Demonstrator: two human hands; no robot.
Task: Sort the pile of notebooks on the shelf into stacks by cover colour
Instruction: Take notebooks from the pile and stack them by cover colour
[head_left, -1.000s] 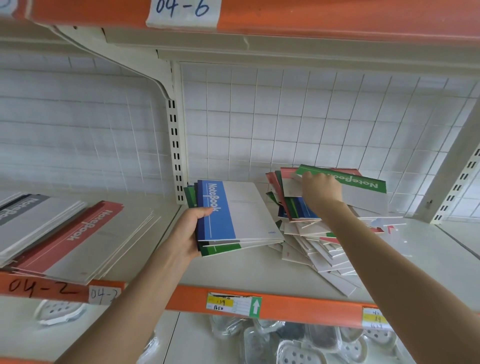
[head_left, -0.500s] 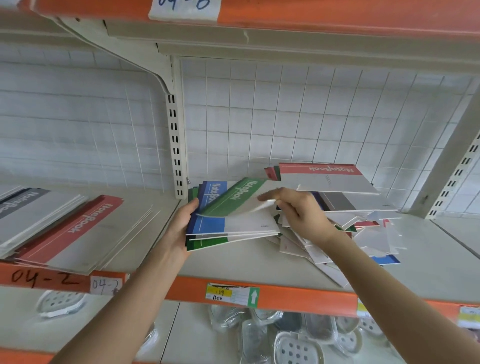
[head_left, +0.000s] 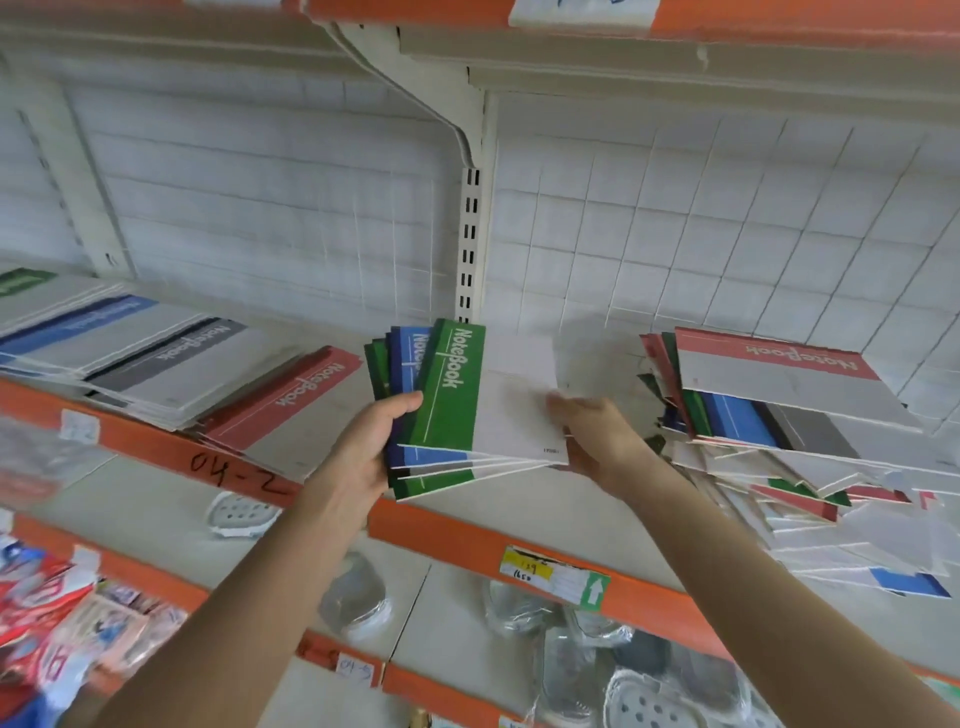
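Mid-sort: the left hand (head_left: 374, 452) grips the notebook bundle (head_left: 467, 405); the blurred right hand (head_left: 597, 441) seemingly pinches its edge. Next, its colours need separating.

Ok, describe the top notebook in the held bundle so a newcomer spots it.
Find the slotted white post at the back of the orange-edged shelf. In front of it the left hand and right hand hold a fanned bundle. Its top notebook has a green band; the notebook beneath shows blue.
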